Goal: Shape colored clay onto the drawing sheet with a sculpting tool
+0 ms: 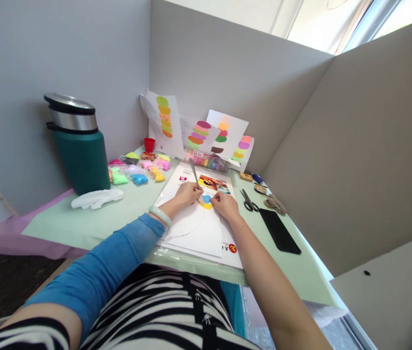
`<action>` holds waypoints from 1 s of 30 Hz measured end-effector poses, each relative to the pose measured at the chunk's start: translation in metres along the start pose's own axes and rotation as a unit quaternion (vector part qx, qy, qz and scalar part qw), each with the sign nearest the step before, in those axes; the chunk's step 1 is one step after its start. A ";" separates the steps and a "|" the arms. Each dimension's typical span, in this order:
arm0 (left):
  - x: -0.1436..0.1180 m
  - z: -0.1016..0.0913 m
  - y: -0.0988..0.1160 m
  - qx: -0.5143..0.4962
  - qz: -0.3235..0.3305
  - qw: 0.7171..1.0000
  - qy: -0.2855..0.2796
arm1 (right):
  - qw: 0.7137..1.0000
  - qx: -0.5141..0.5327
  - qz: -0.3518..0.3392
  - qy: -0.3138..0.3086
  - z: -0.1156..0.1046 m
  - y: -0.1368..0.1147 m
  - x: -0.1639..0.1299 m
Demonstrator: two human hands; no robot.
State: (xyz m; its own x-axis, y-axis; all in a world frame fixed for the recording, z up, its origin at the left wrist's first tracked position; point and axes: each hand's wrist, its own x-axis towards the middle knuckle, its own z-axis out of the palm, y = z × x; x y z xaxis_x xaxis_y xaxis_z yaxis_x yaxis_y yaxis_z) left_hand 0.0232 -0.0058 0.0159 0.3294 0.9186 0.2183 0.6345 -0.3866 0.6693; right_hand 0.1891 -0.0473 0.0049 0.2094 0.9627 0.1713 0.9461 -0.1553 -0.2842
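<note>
My left hand [187, 193] is closed round a metal fork [194, 171], its handle pointing up and away and its tines down at the paper. Beneath the tines lie a yellow patch [206, 206] and a blue patch [206, 198], which look like soft modelling clay. My right hand [225, 204] is at the right edge of the blue patch, thumb and fingers drawn together; what is between them, if anything, is hidden. A white sheet of paper [195, 234] with a thin curved pencil line lies under both hands, over a printed sheet [232, 257].
Left are a green flask [84, 158], a crumpled white tissue [96, 198], several clay packets [140, 179] and a red cup [149, 144]. Scissors [250, 203], a black phone [279, 230] and a brown cloth-like item [276, 204] lie right. Colour-swatch sheets [165, 138] lean against the partition [206, 68].
</note>
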 end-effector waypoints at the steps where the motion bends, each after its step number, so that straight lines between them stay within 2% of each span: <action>1: 0.000 0.000 0.000 0.000 0.005 1.000 -0.006 | 1.000 0.000 0.001 0.000 0.000 0.000 0.000; 9: 0.002 0.000 -0.001 0.002 -0.009 0.999 0.030 | 1.000 0.014 -0.007 0.010 0.002 0.002 0.001; 17: 0.001 0.002 -0.001 -0.035 0.000 0.999 -0.003 | 1.000 0.014 -0.007 0.013 0.004 0.004 0.002; 25: 0.002 0.001 -0.001 -0.035 -0.014 0.999 0.021 | 1.000 0.015 -0.008 0.011 0.004 0.003 0.002; 30: 0.000 0.002 0.001 -0.045 -0.009 0.999 -0.010 | 1.000 0.013 -0.010 0.012 0.005 0.005 0.003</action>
State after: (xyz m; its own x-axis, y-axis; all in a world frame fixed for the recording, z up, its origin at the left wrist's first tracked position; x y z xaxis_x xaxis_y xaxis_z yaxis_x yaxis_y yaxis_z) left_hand 0.0251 -0.0066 0.0154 0.3332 0.9230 0.1925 0.5747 -0.3606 0.7346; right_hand 0.1928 -0.0439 -0.0008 0.1970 0.9598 0.1998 0.9436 -0.1304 -0.3044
